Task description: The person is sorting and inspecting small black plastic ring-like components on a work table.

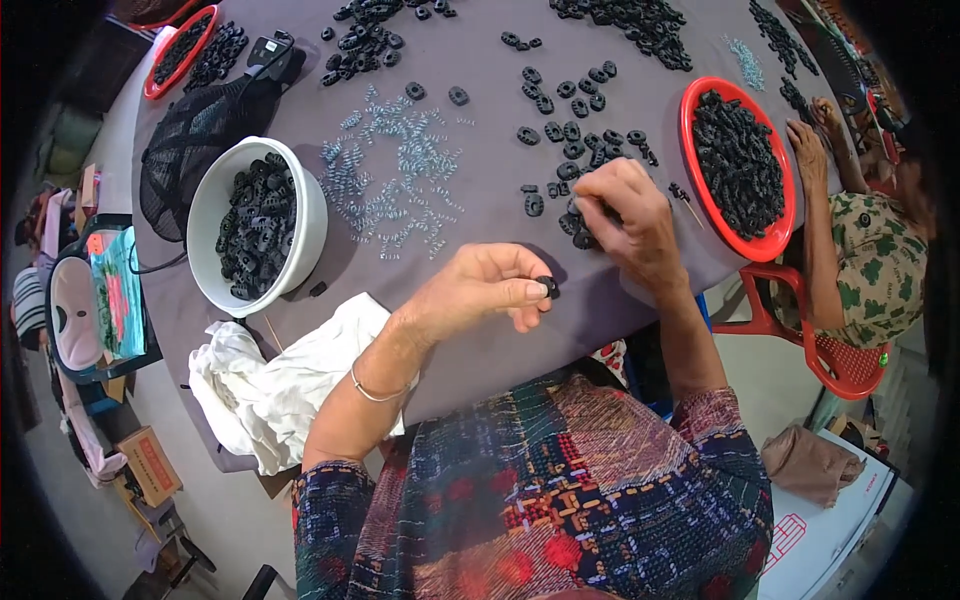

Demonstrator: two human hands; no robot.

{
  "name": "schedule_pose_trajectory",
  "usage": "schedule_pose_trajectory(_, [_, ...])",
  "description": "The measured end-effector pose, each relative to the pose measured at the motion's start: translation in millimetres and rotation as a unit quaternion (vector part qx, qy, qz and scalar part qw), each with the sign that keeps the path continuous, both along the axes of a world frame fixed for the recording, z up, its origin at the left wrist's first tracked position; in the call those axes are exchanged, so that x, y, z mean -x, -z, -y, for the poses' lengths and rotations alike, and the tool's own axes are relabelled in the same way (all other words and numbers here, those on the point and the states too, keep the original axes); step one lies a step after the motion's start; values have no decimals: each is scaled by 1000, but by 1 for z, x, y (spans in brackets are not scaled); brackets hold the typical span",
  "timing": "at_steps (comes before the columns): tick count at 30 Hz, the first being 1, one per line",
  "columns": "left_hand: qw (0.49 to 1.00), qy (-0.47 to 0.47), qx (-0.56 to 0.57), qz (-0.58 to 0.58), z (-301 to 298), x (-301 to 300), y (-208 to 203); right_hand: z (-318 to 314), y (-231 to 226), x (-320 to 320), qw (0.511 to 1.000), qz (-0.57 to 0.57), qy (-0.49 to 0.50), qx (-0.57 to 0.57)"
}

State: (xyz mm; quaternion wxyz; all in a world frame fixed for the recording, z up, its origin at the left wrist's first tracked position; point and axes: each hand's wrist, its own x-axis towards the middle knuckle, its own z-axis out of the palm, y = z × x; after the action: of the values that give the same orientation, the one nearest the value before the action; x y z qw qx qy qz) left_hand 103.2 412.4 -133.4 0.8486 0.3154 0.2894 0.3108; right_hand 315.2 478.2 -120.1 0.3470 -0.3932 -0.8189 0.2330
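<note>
My left hand (465,292), a bracelet on its wrist, pinches a small black plastic cord-lock piece (548,286) between thumb and forefinger above the table's near edge. Off to the right, my right hand (635,215) has its fingers drawn together over scattered black cord-lock pieces (572,150). Whatever its fingertips hold, if anything, is too small or hidden to make out. Left of these pieces, many small metal springs (400,150) lie spread across the grey tablecloth.
A white bowl (313,215) full of black parts stands at left, beside a white cloth (290,375) and a black mesh item (195,140). At right is a red-rimmed basket (688,125) of black parts. Another person's hand (808,150) rests at the table's right edge, near a red chair (845,370).
</note>
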Motion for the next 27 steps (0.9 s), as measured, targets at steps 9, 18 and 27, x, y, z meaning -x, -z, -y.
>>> schedule_pose_trajectory(9, [1000, -8, -23, -11, 0, -1, 3, -18, 10, 19, 972, 189, -20, -135])
schedule_pose_trajectory(18, [998, -32, -9, 49, 0, -1, 8, -32, 10, 26, 964, 197, -68, -166])
schedule_pose_trajectory(27, [994, -67, -2, 83, 0, -1, 9, -11, -6, 31, 990, -98, -49, 86])
